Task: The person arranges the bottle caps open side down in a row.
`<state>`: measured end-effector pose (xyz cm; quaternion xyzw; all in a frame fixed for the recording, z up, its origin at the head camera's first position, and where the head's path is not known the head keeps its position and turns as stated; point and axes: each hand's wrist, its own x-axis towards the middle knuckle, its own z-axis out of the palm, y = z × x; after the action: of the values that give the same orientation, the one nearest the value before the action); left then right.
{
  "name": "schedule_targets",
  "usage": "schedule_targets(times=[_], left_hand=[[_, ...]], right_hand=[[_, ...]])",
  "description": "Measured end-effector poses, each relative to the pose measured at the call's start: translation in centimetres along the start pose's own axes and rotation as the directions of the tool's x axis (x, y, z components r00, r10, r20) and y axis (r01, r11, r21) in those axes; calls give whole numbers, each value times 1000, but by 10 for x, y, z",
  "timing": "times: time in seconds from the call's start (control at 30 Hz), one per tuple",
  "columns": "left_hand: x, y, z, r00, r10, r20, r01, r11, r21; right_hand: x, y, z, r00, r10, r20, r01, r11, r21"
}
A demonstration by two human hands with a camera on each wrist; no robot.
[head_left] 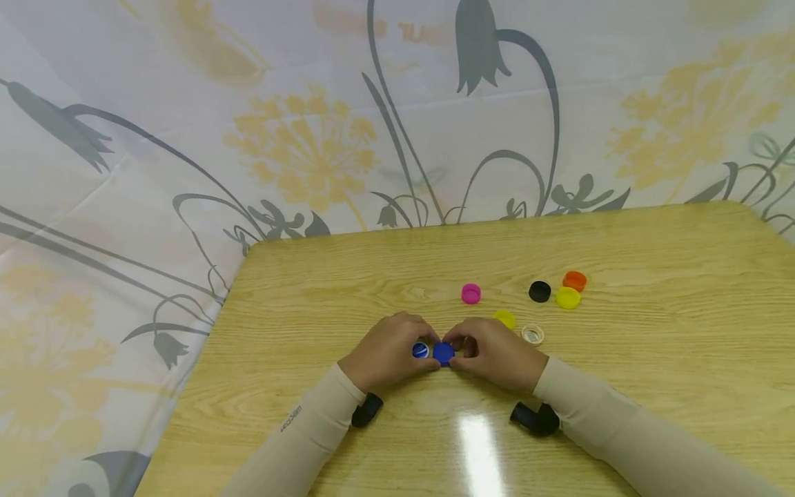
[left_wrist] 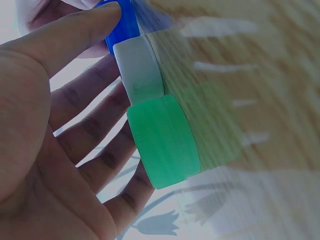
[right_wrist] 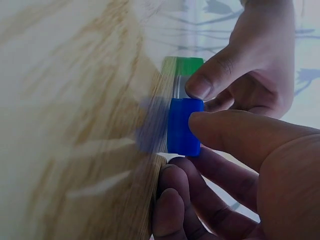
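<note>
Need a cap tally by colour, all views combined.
Blue cap: 1
White cap: 1
Green cap: 1
Yellow caps: 2
Pink cap: 1
Black cap: 1
Orange cap: 1
Cream cap: 1
Total visible: 9

Head view: up high, faces fwd & down over table (head_left: 298, 304) to patterned cloth (head_left: 248, 159); widest, farthest; L wrist view: low, v. close, along L hand (head_left: 388, 353), table on view's R; R wrist view: same w/ R hand (head_left: 497, 353), table on L; all 3 share blue cap (head_left: 444, 353); wrist views also green cap (left_wrist: 162, 142).
</note>
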<state>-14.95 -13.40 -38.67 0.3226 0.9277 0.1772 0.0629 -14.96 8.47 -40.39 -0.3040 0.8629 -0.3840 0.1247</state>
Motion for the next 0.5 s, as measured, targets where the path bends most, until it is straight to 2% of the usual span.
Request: schedule_targets(times=[0.3,0.4,0.5], left_hand=[[0,-1,-2,1000,-16,-3,16,1000,7],[0,0,-2,999,-35,-25,36,999,18],[2,4,-2,996,-49,-78,52,998,30]], right_hand=[[0,-2,-1,1000,7,-25,-7,1000,-9],[-4,-2,-3,997,-6,-71,5,1000,-28],[-8,-2,-6,988,-47,-148,36,997,-72]])
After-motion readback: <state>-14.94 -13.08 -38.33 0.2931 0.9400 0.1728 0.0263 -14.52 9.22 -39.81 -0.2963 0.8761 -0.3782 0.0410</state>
